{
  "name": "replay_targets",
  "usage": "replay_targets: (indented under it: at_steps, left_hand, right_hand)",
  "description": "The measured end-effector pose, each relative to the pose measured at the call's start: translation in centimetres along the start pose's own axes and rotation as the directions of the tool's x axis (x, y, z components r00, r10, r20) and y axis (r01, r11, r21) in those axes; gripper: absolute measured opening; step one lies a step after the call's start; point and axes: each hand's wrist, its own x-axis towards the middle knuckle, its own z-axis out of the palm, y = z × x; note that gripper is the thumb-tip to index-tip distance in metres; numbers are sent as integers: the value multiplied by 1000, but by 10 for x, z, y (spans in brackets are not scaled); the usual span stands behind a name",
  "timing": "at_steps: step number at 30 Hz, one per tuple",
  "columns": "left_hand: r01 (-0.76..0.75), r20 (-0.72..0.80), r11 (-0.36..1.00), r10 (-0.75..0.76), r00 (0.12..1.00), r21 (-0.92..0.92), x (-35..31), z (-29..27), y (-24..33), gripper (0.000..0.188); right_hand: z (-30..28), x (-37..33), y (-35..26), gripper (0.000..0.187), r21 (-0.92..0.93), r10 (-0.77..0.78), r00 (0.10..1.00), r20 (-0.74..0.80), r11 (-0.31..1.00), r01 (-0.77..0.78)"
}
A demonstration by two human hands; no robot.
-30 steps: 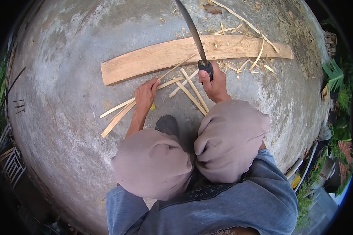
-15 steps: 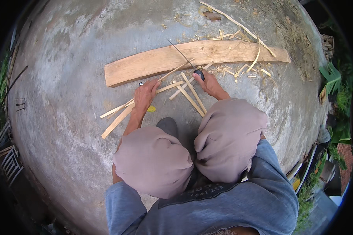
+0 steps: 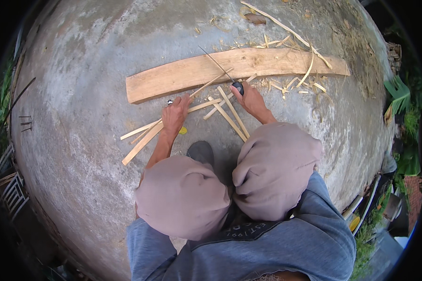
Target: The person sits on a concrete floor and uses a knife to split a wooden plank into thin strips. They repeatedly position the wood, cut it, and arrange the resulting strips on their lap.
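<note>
Left hand (image 3: 175,114), stretched toward one o'clock, pinches a thin wooden stick (image 3: 211,83); right hand (image 3: 251,100) clasps a long-bladed knife (image 3: 219,66), now lowered from its earlier raise, tip toward half past ten.

Floor: one broad expanse of rough grey concrete (image 3: 89,93), mottled with whitish patches, darkening to a brown, weathered stain (image 3: 356,40) at upper right. On it, far left: one thin dark rod (image 3: 21,98); a small group of short, dark, thin pieces (image 3: 26,123). Left margin, lower: one white slatted frame (image 3: 15,196). Right margin: one large ribbed green leaf (image 3: 400,96); low green foliage (image 3: 411,122); one reddish-brown surface (image 3: 413,189), material unclear; one yellow object (image 3: 354,222), kind unclear. Light: soft, even outdoor daylight; margins dark.
</note>
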Motion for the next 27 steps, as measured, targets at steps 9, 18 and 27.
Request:
replay_targets:
  at_steps: [9, 18, 27]
  left_hand:
    - [109, 99, 923, -78, 992, -369, -1, -4, -1, 29]
    - [603, 614, 516, -175, 769, -608, 17, -23, -7, 40]
    - [221, 123, 914, -190, 974, -339, -9, -1, 15, 33]
  right_hand:
    - [22, -8, -2, 53, -33, 7, 988, -152, 999, -12]
    - [-21, 16, 6, 64, 13, -146, 989, 11, 989, 146]
    - [8, 2, -5, 56, 516, 75, 985, 153, 844, -145]
